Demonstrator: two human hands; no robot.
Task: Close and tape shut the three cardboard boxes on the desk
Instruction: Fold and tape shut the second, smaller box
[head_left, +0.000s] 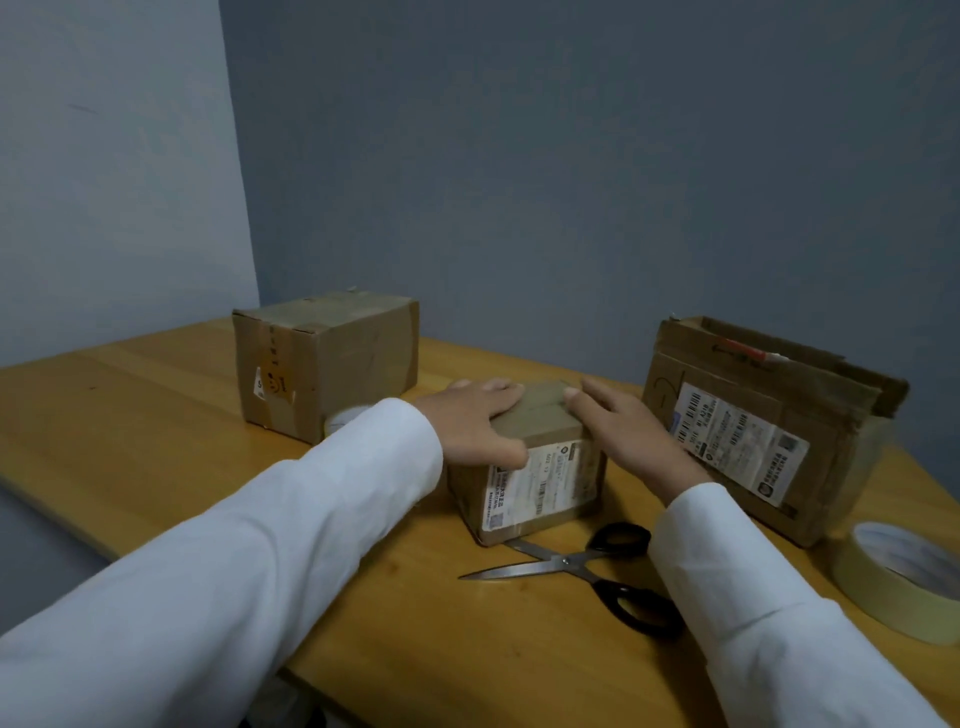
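Hands flat on the small box (540, 457) at frame centre: my left hand (475, 415) and right hand (623, 431) press its closed top, fingers straight. Scissors (582, 566) lie below it; tape roll (898, 577) at lower right; open box (753, 421) right; taped box (322, 358) upper left.

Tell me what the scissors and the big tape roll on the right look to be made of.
Scissors: shiny bare metal blades, glossy black handles, probably plastic. Tape roll: matte cream band, likely paper masking tape; its core is too unclear to judge.
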